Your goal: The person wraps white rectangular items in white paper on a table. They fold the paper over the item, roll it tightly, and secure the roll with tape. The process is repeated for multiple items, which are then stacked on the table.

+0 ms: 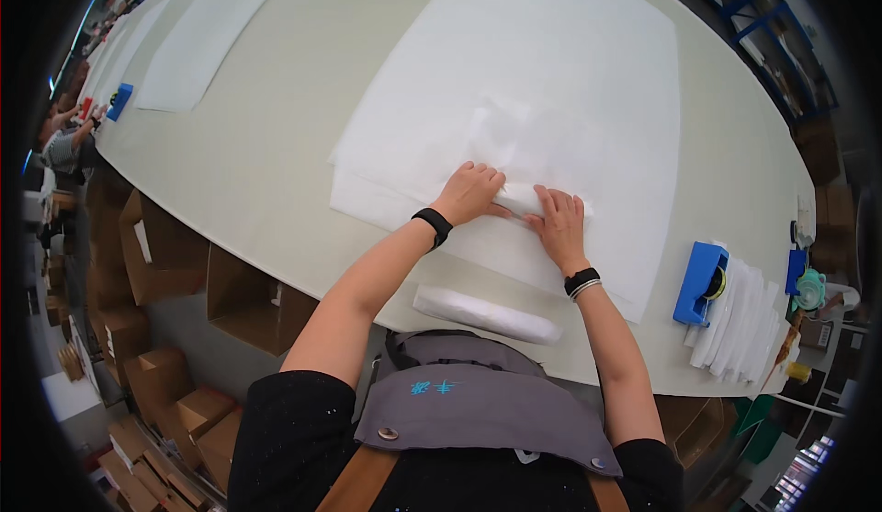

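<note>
Large sheets of thin white wrapping material (551, 50) lie on the pale table before me. Near their close edge, a white wrapped bundle (520, 200) lies between my hands. My left hand (473, 193) grips its left end, thumb below and fingers curled over the top. My right hand (560, 222) holds the right end, fingers over it and thumb at the near side. What is inside the bundle is hidden. Closer to me, a white rolled packet (488, 314) lies along the table's front edge, apart from both hands.
A blue tape dispenser (699, 284) stands at the right beside a row of white wrapped packets (737, 322). More white sheets (213, 36) lie at the far left, near another blue dispenser (119, 102) and another person (65, 143). Cardboard boxes (165, 250) stand below the table's left edge.
</note>
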A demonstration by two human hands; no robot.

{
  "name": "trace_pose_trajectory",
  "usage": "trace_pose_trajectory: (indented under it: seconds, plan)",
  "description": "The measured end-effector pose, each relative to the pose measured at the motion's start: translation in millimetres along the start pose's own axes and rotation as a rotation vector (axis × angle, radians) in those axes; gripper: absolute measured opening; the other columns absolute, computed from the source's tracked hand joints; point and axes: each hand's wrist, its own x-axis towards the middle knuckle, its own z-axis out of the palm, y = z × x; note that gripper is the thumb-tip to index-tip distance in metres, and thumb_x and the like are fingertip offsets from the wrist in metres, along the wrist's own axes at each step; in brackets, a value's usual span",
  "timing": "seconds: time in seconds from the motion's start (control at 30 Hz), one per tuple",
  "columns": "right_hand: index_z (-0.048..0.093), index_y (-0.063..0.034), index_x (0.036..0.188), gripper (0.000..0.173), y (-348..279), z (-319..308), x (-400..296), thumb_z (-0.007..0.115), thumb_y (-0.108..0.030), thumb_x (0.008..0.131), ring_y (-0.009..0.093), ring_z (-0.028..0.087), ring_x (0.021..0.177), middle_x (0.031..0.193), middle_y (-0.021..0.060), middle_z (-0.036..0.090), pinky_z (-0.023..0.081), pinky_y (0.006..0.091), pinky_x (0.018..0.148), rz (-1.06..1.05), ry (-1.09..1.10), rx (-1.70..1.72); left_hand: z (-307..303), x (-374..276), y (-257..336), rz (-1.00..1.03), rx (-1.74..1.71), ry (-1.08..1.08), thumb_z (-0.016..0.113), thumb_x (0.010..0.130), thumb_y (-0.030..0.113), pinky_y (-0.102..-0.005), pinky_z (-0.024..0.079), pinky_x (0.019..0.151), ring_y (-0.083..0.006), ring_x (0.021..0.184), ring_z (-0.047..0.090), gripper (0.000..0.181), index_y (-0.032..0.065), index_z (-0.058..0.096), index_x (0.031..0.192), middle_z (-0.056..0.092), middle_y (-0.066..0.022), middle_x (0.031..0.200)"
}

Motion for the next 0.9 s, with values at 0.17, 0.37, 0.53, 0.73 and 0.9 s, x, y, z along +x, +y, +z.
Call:
trace_pose_trajectory:
  seconds: [0.17, 0.37, 0.53, 0.73, 0.9]
  plan:
    - [0.061, -0.0102, 0.127, 0.043, 11.9, -7.5, 22.8, 0.069, -0.035, 0.093, 0.024, 0.059, 0.108, 0.111, 0.0056, 0.066, 0.041, 0.0427, 0.095, 0.074, -0.176, 0.09, -8.9, -0.2, 14.5, 0.188, 0.362, 0.491, 0.079, 0.078, 0.052, -0.0404, 0.045, 0.093, -0.0249, 0.11, 0.058, 0.063, 0.0058, 0.059, 0.115, 0.062, -0.0081, 0.111]
    - [0.061, -0.0108, 0.125, 0.042, 24.4, -1.2, 26.1, 0.071, -0.033, 0.092, 0.025, 0.06, 0.107, 0.112, 0.0046, 0.066, 0.044, 0.0432, 0.089, -0.031, 0.002, 0.152, -1.6, 28.5, 32.2, 0.157, 0.198, 0.039, 0.077, 0.079, 0.052, -0.0368, 0.045, 0.093, -0.0234, 0.111, 0.057, 0.059, 0.0046, 0.057, 0.108, 0.061, -0.0093, 0.111]
    - [0.062, -0.0112, 0.122, 0.047, 17.0, -12.7, 24.1, 0.074, -0.04, 0.087, 0.025, 0.061, 0.105, 0.111, 0.0035, 0.066, 0.046, 0.0423, 0.088, -0.074, -0.007, 0.022, -10.8, 50.9, 22.4, 0.055, -0.004, -0.081, 0.081, 0.075, 0.051, -0.041, 0.054, 0.078, -0.0305, 0.085, 0.068, 0.05, 0.0042, 0.066, 0.085, 0.069, -0.0119, 0.082]
    - [0.067, -0.0103, 0.113, 0.046, 32.4, -18.5, 46.2, 0.07, -0.047, 0.086, 0.027, 0.062, 0.099, 0.102, 0.0059, 0.066, 0.05, 0.042, 0.083, 0.003, -0.186, 0.124, -25.0, 24.2, -22.2, 0.116, 0.056, -0.007, 0.082, 0.074, 0.057, -0.0419, 0.052, 0.079, -0.0299, 0.087, 0.067, 0.056, 0.0037, 0.066, 0.086, 0.069, -0.0112, 0.084]
    - [0.069, -0.01, 0.106, 0.045, 44.0, -12.2, 51.8, 0.063, -0.052, 0.092, 0.029, 0.063, 0.095, 0.098, 0.0081, 0.066, 0.052, 0.0421, 0.08, 0.085, -0.255, 0.243, -34.4, 30.4, -29.7, -0.229, -0.275, -0.083, 0.076, 0.079, 0.062, -0.0404, 0.051, 0.078, -0.0296, 0.087, 0.066, 0.058, 0.0052, 0.065, 0.085, 0.07, -0.0104, 0.083]
